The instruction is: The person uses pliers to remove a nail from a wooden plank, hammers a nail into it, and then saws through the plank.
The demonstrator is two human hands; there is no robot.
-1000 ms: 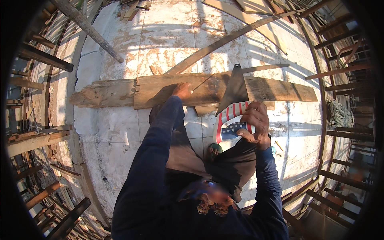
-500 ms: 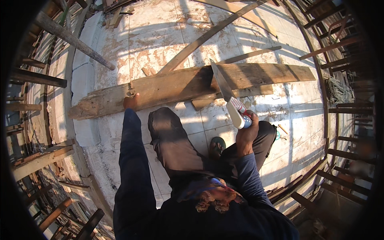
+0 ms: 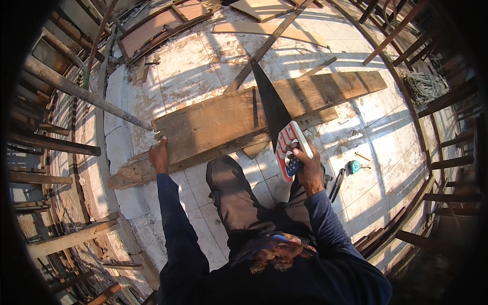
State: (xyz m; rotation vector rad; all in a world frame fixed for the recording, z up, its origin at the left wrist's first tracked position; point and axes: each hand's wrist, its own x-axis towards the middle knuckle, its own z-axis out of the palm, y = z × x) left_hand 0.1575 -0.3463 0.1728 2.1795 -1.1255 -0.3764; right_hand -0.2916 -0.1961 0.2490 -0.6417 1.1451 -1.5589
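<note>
Nearest the camera, the person's dark blue sleeves and grey-trousered knee rise from the lower edge over a pale tiled floor [image 3: 203, 66]. The right hand [image 3: 305, 168] is clenched around the red, white and blue striped handle of a handsaw with a dark triangular blade [image 3: 272, 104]; the blade stands up from the handle and points away, its tip over the far edge of a long weathered wooden plank [image 3: 223, 122], its lower part crossing the plank's near edge. The left hand [image 3: 159, 155] rests on the plank's near edge towards its left end, fingers [image 3: 163, 140] pressed flat on the wood, gripping nothing. The plank lies slantwise across the floor, its left end low near a pale block kerb and its right end higher and farther, with a shorter offcut poking out beneath the near edge just beside the saw handle. To the right of the right hand, on bare tiles, lie a small green tape measure [image 3: 354, 166] and a dark pair of pliers [image 3: 336, 184], near each other and apart from the plank. Open tile shows on both sides of the knee and beyond the plank. Farther off, a thin wooden batten [image 3: 264, 48] runs diagonally away from the plank, and flat boards [image 3: 264, 28] lie at the far side. A ring of dark upright rods and timbers [image 3: 437, 101] hems the floor on the left and right.
</note>
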